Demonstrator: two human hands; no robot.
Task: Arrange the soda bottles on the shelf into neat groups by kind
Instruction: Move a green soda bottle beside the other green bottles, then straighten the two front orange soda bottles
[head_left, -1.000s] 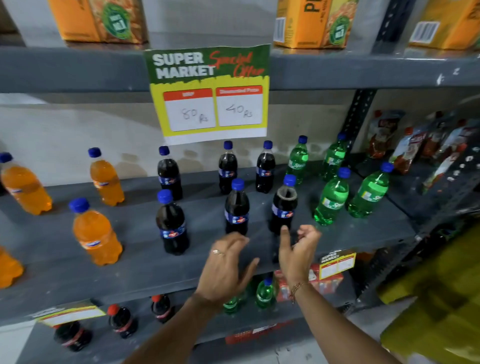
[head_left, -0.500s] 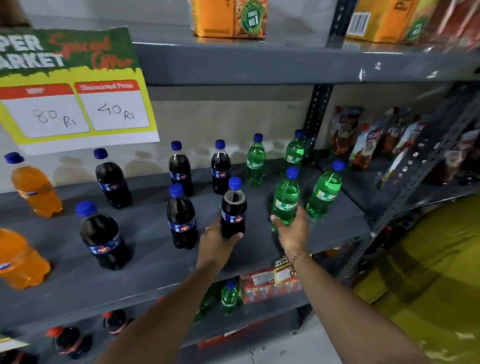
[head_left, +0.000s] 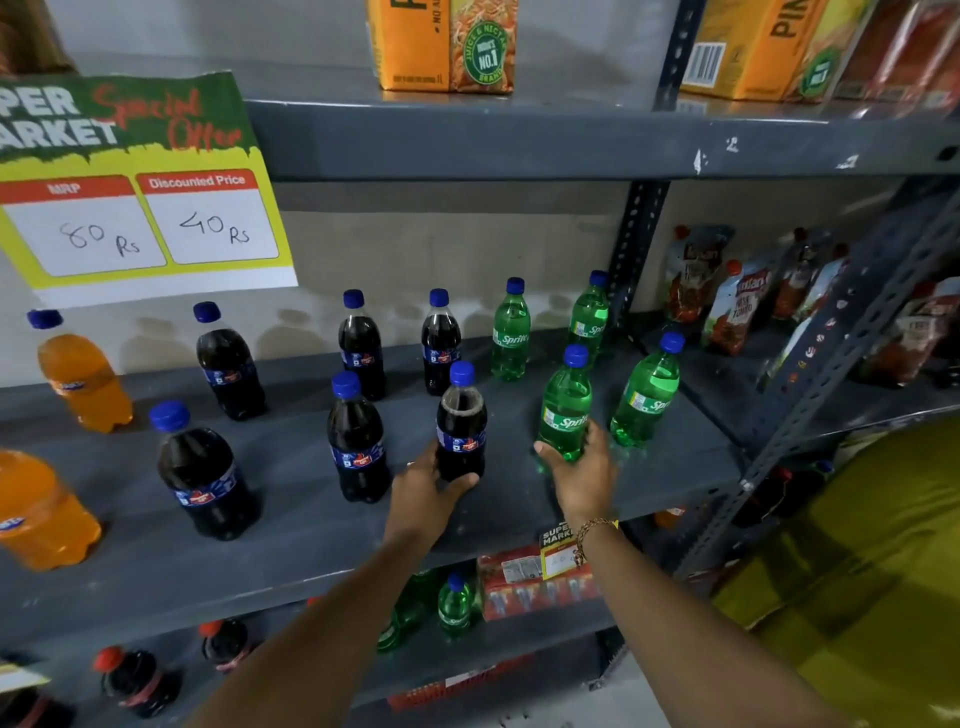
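Hands now clamped: your left hand grips a cola bottle, your right hand a green bottle, both a second ago untouched, ready for nudging into line.

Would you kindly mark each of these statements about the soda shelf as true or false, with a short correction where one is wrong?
1. The left hand is wrapped around the base of a dark cola bottle. True.
2. The right hand holds an orange soda bottle. False: it grips a green Sprite bottle; the orange bottles stand at the far left of the shelf.
3. The price sign shows a discounted price of 40 Rs. True.
4. The bottles on this shelf have red caps. False: their caps are blue.
5. Four green Sprite bottles stand on this shelf. True.
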